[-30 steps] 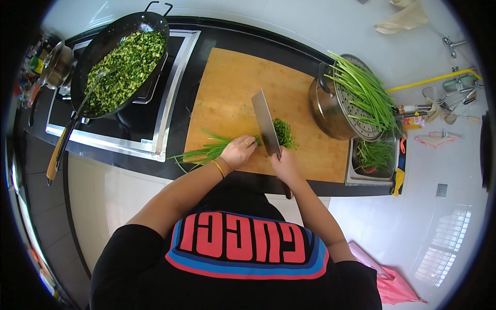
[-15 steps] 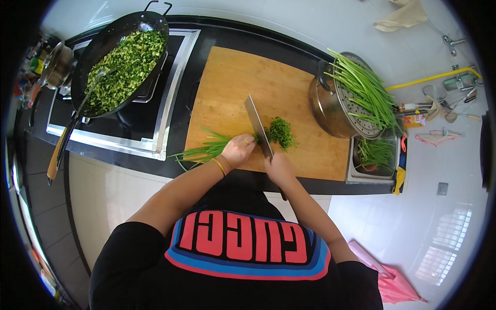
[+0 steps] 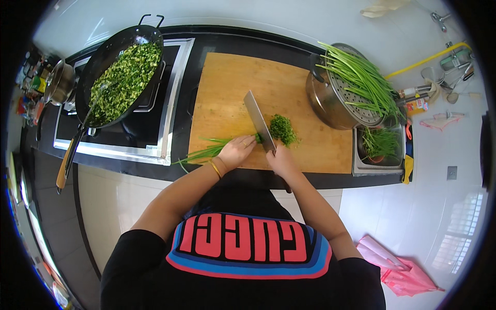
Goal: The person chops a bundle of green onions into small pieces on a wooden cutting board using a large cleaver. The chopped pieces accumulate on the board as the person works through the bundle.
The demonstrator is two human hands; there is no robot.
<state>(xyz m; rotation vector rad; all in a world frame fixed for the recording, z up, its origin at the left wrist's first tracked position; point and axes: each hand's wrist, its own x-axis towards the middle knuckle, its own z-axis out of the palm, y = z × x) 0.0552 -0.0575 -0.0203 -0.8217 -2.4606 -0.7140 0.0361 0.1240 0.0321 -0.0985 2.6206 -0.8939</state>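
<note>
on the wooden cutting board (image 3: 227,77), the bundle of chives (image 3: 211,150) lies pressed under the left hand (image 3: 236,152), its long axis running left to right, and the cleaver (image 3: 258,119), clasped in the right hand (image 3: 283,161), stands crosswise just beside those left fingertips.

Large pink-red block capitals (image 3: 248,237) cross the chest of the wearer's black T-shirt (image 3: 243,289), upside down in this view, edged with blue and pink bands. At right, an orange-and-white packet (image 3: 415,106) carries print too small to read. A pale sticker (image 3: 151,148) on the hob's (image 3: 142,133) border is illegible.
</note>
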